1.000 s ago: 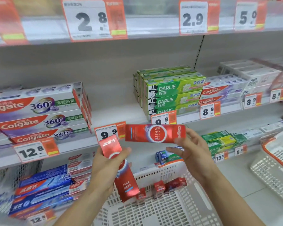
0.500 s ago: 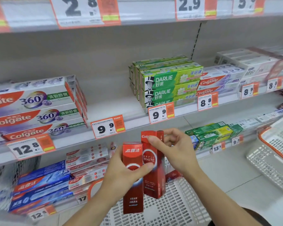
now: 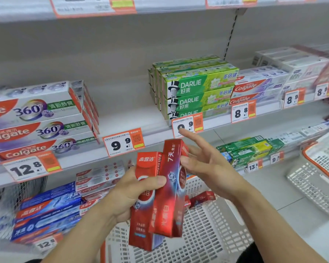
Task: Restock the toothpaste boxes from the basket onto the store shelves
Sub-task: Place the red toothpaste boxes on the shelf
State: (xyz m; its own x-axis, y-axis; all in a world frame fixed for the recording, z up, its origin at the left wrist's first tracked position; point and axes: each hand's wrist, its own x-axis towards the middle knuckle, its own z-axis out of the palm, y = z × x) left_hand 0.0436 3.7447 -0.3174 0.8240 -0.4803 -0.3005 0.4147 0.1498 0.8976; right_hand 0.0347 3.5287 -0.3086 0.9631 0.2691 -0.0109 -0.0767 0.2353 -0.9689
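Observation:
My left hand (image 3: 129, 194) grips two red toothpaste boxes (image 3: 169, 188) upright and side by side, thumb across their fronts, above the white basket (image 3: 203, 236). My right hand (image 3: 207, 164) is just right of the boxes with fingers spread and straight, its thumb close to the taller box's edge. More red boxes (image 3: 202, 198) lie in the basket behind the held pair. The middle shelf (image 3: 125, 120) has a bare gap between the Colgate 360 stack (image 3: 36, 120) and the green Darlie stack (image 3: 196, 92), above a 9.9 price tag (image 3: 123, 142).
Colgate boxes (image 3: 254, 90) and white boxes fill the shelf to the right. Blue and red toothpaste boxes (image 3: 49, 211) lie on the lower shelf at left, green boxes (image 3: 247, 150) at right. A second white basket with an orange rim (image 3: 323, 168) stands at the far right on the floor.
My right hand has let go of the second red box and opened. My left hand now holds both boxes together. The view has tilted down a little.

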